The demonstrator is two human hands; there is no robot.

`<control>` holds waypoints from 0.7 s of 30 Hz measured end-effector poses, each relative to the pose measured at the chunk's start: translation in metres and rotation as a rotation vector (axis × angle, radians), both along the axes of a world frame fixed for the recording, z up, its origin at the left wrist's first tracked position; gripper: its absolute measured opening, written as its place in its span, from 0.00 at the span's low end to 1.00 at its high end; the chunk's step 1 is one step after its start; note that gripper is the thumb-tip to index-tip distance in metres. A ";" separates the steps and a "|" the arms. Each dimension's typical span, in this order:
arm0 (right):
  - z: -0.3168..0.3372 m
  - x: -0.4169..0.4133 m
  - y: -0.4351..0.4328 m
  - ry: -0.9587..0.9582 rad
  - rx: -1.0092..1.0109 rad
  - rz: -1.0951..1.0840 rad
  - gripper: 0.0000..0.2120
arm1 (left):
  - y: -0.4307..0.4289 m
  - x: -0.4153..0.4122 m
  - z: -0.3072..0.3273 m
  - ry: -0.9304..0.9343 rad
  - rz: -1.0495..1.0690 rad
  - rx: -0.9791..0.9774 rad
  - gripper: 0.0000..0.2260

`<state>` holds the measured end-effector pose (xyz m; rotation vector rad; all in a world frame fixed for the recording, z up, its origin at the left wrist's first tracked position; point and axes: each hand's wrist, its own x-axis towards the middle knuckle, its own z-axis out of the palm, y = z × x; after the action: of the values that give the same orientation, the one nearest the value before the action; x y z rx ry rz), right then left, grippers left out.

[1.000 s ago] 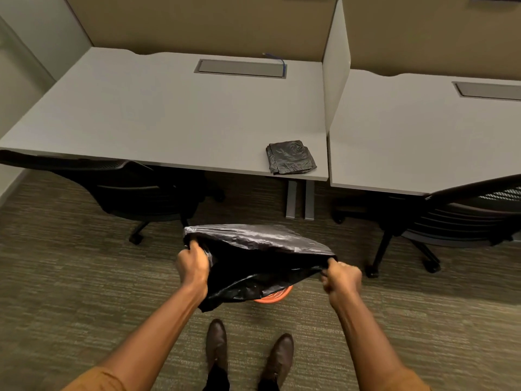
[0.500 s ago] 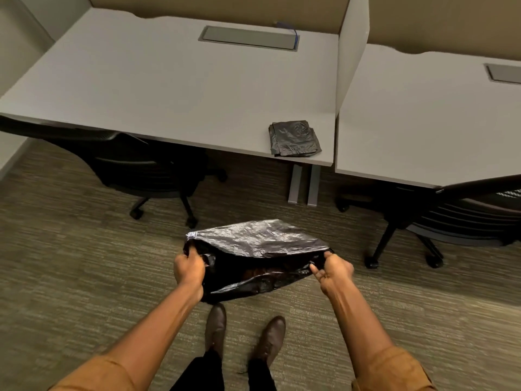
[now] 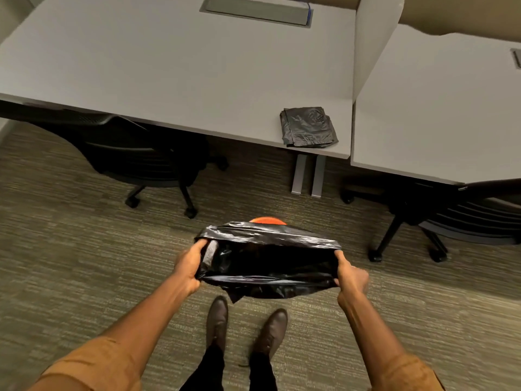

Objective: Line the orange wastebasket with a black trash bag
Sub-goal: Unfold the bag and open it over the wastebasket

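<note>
I hold a black trash bag with its mouth stretched wide between my hands, above the carpet just ahead of my shoes. My left hand grips the bag's left rim and my right hand grips its right rim. The orange wastebasket is almost wholly hidden under the bag; only a sliver of its far rim shows past the bag's far edge.
A folded black bag lies near the front right corner of the grey desk. A second desk stands to the right behind a divider. Black wheeled chairs stand at left and right. My shoes stand on the carpet.
The bag's mouth has been pulled wider and held flatter over the wastebasket. The orange rim, seen at the bag's near edge a second ago, now peeks out beyond its far edge.
</note>
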<state>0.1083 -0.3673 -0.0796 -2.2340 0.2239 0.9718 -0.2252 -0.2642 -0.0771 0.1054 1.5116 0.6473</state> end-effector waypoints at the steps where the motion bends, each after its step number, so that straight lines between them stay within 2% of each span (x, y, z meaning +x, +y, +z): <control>1: -0.003 0.002 0.001 0.026 0.010 -0.025 0.31 | 0.003 -0.006 -0.004 0.035 -0.066 0.011 0.21; 3: -0.007 0.003 0.006 0.055 0.041 -0.057 0.36 | 0.007 -0.013 -0.013 0.156 -0.196 0.044 0.17; 5: -0.012 0.002 0.012 0.054 0.045 -0.034 0.35 | 0.013 -0.018 -0.025 0.339 -0.330 0.091 0.10; 9: -0.016 -0.004 0.023 -0.001 0.019 0.042 0.30 | 0.025 -0.020 -0.051 0.525 -0.497 0.126 0.14; 13: -0.021 -0.008 0.030 -0.037 0.012 0.078 0.30 | 0.038 -0.012 -0.070 0.651 -0.506 0.130 0.14; 21: -0.044 -0.008 0.037 -0.076 0.013 0.137 0.37 | 0.054 0.006 -0.090 0.678 -0.316 0.058 0.14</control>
<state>0.1007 -0.3302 -0.1239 -2.2932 0.0303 0.9540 -0.2192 -0.2105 -0.1673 0.6483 2.0643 0.4122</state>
